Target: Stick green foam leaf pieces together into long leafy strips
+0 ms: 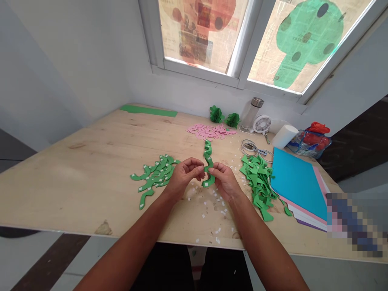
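Green wavy strip (209,162), pinched by both hands (224,180), partly hidden, green pieces (158,174) overlapping indistinctly.

The pale wooden tabletop (91,169) carries a heap of curved green pieces (157,178) just left of the left hand (188,173). Right of the right hand (226,180) lie green scraps (259,182), then stacked coloured sheets (297,182). Beyond both hands are pink cutouts (209,131), a green strip (148,111), a clear bottle (250,115) and a white fan (262,124). Tiny white bits (223,213), possibly paper, are strewn on the near side of the hands.
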Demonstrator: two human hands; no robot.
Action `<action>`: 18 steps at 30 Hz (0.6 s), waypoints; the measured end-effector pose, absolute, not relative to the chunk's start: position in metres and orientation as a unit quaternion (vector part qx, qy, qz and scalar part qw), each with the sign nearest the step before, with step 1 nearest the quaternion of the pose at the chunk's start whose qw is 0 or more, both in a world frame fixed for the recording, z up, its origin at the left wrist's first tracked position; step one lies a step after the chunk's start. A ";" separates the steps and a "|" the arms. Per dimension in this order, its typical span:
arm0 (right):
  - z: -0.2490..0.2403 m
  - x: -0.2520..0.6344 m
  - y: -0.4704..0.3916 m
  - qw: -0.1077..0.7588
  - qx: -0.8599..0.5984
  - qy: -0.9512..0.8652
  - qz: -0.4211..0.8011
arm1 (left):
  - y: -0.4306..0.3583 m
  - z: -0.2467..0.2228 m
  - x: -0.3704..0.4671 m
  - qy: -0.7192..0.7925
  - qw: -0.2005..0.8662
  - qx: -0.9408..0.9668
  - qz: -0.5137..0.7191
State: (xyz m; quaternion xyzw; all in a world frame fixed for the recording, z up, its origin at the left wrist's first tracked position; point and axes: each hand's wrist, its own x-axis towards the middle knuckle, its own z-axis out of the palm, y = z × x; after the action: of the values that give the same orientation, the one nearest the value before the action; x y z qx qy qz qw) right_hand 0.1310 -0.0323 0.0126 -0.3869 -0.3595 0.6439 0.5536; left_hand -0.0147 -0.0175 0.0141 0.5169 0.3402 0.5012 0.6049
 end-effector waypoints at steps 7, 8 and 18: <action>0.006 0.126 -0.030 0.566 -0.431 -0.398 0.579 | -0.019 0.013 -0.009 0.365 0.592 0.543 0.470; 0.006 0.126 -0.030 0.567 -0.433 -0.403 0.573 | -0.019 0.013 -0.009 0.364 0.591 0.544 0.471; 0.011 0.128 -0.032 0.558 -0.438 -0.439 0.551 | -0.020 0.015 -0.014 0.346 0.623 0.544 0.443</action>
State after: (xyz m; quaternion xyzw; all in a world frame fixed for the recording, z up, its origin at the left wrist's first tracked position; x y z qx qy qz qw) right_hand 0.1282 -0.0316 0.0107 -0.4378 -0.4391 0.5514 0.5581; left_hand -0.0137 -0.0202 0.0153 0.5435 0.3462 0.4427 0.6235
